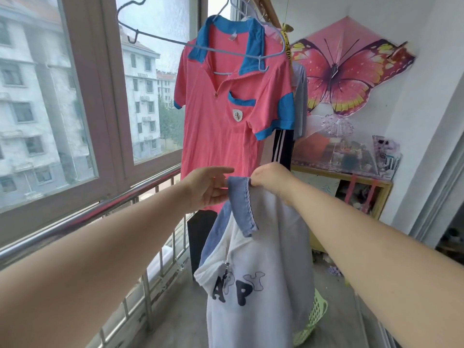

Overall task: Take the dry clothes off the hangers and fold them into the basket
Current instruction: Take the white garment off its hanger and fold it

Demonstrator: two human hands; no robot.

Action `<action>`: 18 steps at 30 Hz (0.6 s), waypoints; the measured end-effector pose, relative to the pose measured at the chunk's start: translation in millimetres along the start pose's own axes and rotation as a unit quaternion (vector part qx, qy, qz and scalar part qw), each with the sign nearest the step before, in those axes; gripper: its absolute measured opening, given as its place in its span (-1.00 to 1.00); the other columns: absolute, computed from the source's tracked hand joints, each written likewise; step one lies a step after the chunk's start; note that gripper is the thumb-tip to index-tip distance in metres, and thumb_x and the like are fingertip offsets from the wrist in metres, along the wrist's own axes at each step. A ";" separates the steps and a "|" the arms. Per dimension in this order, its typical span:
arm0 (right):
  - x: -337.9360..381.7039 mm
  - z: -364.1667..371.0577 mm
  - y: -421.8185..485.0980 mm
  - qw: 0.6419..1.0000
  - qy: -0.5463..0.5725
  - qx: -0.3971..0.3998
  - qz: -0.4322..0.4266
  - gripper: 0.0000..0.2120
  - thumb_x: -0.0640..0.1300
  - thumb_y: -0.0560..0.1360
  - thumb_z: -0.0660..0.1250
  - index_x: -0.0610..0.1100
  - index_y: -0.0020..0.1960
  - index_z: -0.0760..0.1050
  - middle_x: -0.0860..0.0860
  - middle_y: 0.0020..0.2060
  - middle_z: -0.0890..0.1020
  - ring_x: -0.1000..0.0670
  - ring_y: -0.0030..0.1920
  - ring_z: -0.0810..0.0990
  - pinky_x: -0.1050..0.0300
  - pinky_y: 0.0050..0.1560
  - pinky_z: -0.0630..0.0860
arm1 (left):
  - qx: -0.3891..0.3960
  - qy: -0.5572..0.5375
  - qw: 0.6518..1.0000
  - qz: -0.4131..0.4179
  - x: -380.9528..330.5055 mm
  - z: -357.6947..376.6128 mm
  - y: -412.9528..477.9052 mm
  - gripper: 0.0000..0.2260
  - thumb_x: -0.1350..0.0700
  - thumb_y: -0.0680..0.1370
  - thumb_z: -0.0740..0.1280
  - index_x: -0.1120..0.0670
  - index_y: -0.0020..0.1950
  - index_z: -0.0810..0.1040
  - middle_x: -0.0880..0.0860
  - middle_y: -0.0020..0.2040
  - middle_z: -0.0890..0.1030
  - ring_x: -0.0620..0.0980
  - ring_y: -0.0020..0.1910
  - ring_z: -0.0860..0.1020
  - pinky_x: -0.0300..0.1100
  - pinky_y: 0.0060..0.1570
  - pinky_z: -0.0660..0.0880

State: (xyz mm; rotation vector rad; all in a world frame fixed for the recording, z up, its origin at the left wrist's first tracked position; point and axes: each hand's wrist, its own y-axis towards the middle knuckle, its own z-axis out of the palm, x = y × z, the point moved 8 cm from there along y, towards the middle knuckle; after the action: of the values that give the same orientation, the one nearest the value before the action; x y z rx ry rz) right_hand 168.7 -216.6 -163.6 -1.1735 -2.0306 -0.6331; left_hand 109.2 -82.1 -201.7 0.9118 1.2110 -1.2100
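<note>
An empty hanger (140, 36) hangs by the window, its hook cut off at the top edge. The left hand (209, 188) reaches in, fingers loosely spread, beside the blue collar of the white shirt (253, 285). The right hand (270, 179) pinches that collar, fingertips hidden in cloth. Behind hangs the pink shirt (221, 116) on its hanger (241, 50). The green basket (317, 315) peeks out below, mostly covered.
</note>
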 end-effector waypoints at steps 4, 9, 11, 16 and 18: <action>1.8 -12.9 0.0 0.993 0.061 -0.050 -0.085 -0.90 -0.33 0.45 0.35 -0.21 -0.13 0.64 -0.01 -0.30 0.59 0.07 -0.18 0.51 0.20 -0.11 0.41 | -0.080 0.225 0.971 -0.032 23.7 -22.4 6.6 -0.56 0.40 0.45 0.28 0.13 0.31 0.48 0.13 -0.09 0.62 0.02 -0.17 0.56 -0.15 0.00 0.54; 5.3 -30.9 -1.7 0.984 0.097 -0.064 -0.137 -0.82 -0.26 0.53 0.34 -0.08 -0.21 0.62 0.01 -0.27 0.63 0.07 -0.18 0.55 0.20 -0.03 0.47 | -0.015 0.580 0.809 -0.097 57.2 -17.8 1.7 -0.46 0.00 0.47 0.43 0.15 0.39 0.40 0.09 0.16 0.50 0.07 0.14 0.48 -0.17 0.08 0.40; 6.2 -37.0 -2.9 0.978 0.128 -0.073 -0.146 -0.81 -0.27 0.53 0.34 -0.07 -0.21 0.61 0.02 -0.28 0.63 0.11 -0.24 0.56 0.26 -0.11 0.49 | -0.015 0.584 0.806 -0.096 71.7 -20.3 8.6 -0.37 -0.09 0.43 0.45 0.13 0.40 0.37 0.09 0.26 0.48 0.07 0.18 0.46 -0.20 0.03 0.36; 3.8 -44.2 -5.3 0.967 0.180 -0.081 -0.159 -0.86 -0.28 0.52 0.35 -0.12 -0.16 0.63 -0.01 -0.27 0.65 0.07 -0.23 0.58 0.19 -0.09 0.51 | -0.076 0.537 0.840 -0.026 73.1 -21.7 25.9 -0.53 -0.15 0.39 0.46 0.11 0.12 0.47 0.01 -0.10 0.51 0.00 -0.15 0.48 -0.24 -0.32 0.35; 0.7 -45.6 -6.9 0.965 0.198 -0.076 -0.157 -0.86 -0.29 0.51 0.35 -0.13 -0.15 0.64 0.00 -0.28 0.65 0.06 -0.23 0.59 0.17 -0.09 0.52 | -0.086 0.554 0.828 -0.005 69.2 -19.1 29.1 -0.58 -0.18 0.37 0.45 0.08 0.01 0.46 0.02 -0.13 0.52 0.02 -0.17 0.49 -0.20 -0.27 0.37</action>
State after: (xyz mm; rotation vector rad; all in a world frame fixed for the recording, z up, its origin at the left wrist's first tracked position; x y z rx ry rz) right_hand 177.2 -251.3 -134.4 -0.7336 -1.8541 -1.1025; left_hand 130.2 -71.3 -275.5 1.5387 2.1799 -0.4712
